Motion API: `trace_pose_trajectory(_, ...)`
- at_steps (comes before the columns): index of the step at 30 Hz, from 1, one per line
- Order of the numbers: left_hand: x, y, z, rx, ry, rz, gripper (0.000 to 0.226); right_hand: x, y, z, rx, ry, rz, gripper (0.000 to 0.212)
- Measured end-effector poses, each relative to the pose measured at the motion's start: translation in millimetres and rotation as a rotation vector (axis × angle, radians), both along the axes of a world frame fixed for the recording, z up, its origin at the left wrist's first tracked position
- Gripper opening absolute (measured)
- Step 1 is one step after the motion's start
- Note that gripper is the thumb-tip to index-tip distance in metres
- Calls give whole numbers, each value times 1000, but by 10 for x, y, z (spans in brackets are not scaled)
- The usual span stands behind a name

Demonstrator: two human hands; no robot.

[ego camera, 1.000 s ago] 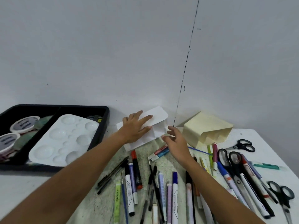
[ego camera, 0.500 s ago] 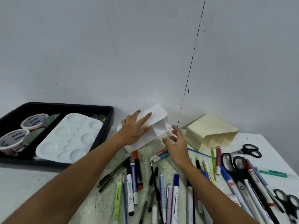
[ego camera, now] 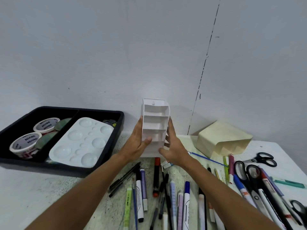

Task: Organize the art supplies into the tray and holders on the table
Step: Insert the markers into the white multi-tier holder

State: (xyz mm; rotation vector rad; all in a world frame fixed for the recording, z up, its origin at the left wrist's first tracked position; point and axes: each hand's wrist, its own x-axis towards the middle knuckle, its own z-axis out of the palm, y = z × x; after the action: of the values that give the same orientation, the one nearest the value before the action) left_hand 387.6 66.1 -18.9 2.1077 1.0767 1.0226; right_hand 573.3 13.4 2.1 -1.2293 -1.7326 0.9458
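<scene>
You held the white compartmented holder (ego camera: 155, 125) upright between both hands, at the back of the table (ego camera: 41, 193) near the wall. Your left hand (ego camera: 138, 143) gripped its left side, thumb curled onto the front; your right hand (ego camera: 172, 145) clasped the right side, thumb against its lower front. The black tray (ego camera: 116, 135) with the white paint palette (ego camera: 81, 141) sat to the left, the cream holder (ego camera: 221, 138) lay tipped to the right, and pens and markers (ego camera: 166, 196) lay scattered in front.
</scene>
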Motion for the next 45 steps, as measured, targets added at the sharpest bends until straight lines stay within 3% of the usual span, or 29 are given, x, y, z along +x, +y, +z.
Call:
trace_pose_trajectory(8,-156,125,156,-43,176,-161,139,-31,120,9,3,-151,-18,115)
trace_pose_trajectory(16,-23,127,-22,-40,170,-43,132,-20,161,-127,103,-298,-160,110)
trace_pose_trajectory(21,-88,116,-184,-125,162,34,124,12,3,-284,119,-314,-131,101)
trace_pose_trajectory(25,-94,-16,-165,-193,45,17,118,109,-188,-344,112,-362,-105,81)
trace_pose_trajectory(28,-67,-214,-252,-199,-53,34,116,200,-284,-418,179,-543,-186,55)
trace_pose_trajectory(33,-68,-410,-376,-237,-62,57,117,299,-404,-622,160,-978,-128,72)
trace_pose_trajectory(39,-95,-665,-347,-37,174,246,92,393,-552,-625,104,-893,-109,91)
trace_pose_trajectory(43,-203,-886,-523,63,655,12,80,351,-730,-602,36,-966,-86,89)
trace_pose_trajectory(45,-266,-925,-574,37,779,-67,81,313,-812,-594,12,-997,-31,86)
